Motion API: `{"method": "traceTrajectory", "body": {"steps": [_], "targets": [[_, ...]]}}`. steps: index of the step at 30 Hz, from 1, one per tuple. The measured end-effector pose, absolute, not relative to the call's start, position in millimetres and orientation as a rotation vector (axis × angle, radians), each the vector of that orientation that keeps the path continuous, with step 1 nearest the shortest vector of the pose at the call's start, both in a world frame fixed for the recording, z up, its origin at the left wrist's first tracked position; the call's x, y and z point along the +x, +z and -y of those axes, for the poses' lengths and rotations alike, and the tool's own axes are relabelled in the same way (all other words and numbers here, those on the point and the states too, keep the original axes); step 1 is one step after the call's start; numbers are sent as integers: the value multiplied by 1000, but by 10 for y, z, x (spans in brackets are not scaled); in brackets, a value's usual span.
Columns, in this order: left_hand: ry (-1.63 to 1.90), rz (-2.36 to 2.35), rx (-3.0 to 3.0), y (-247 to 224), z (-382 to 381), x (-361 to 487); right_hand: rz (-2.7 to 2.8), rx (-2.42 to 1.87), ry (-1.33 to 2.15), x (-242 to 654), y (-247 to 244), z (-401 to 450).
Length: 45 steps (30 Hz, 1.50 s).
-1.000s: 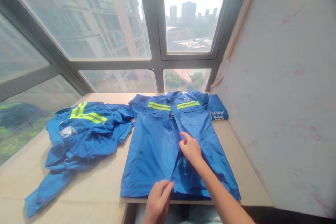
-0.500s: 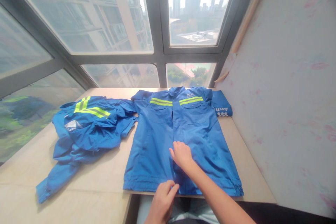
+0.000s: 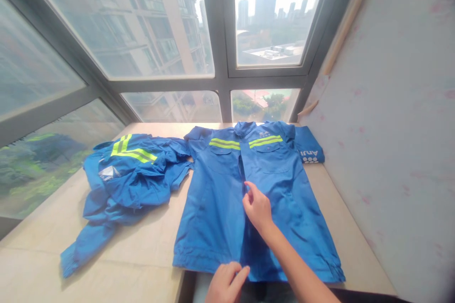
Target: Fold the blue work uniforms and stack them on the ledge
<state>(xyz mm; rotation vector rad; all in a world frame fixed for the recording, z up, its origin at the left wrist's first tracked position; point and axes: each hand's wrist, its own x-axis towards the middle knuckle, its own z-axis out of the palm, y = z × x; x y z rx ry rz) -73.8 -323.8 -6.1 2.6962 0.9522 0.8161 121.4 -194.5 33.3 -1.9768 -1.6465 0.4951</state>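
A blue work jacket (image 3: 213, 203) with yellow-green reflective strips lies front side up, its collar toward the window. Its front is parted along a dark gap down the middle. My right hand (image 3: 259, 206) is closed in a pinch on the front edge, about halfway down the opening. At the bottom hem, my left hand (image 3: 227, 284) has its thumb and fingers pinched on the jacket's other front edge. The fingertips of both hands are partly hidden.
A second blue jacket (image 3: 138, 180) lies crumpled on the left of the wooden tabletop (image 3: 142, 251). Folded blue fabric with white lettering (image 3: 310, 146) sits at the back right, beside the wall (image 3: 394, 128). Framed windows (image 3: 220, 75) rise behind.
The right-hand front edge is drawn aside, and the gap down the jacket is wider and longer. My right hand has shifted right with it. The whole view has shifted slightly.
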Motion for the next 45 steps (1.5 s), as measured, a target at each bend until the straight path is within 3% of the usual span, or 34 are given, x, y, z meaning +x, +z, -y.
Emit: {"method": "traceTrajectory", "body": {"steps": [8,15,21,26,36,45], "targets": [[318,-777,2429,-17,3195,-698,2247,-1960,720,1087,132,2049],[679,-1114,2123,234,2411,-426,1910,-2146,648,1322,229,1687],[824,-1450,2195,-107,1006,107,1802,-2306,538,1575,419,671],[804,-1477,2249,-272,361,323,1881,-2305,492,1597,414,54],[477,-1326,2537,-331,186,403,1763,-2225,591,2008,283,-394],[301,-1218,2683,-381,197,410,1834,-2019,704,1852,-9,-401]]}}
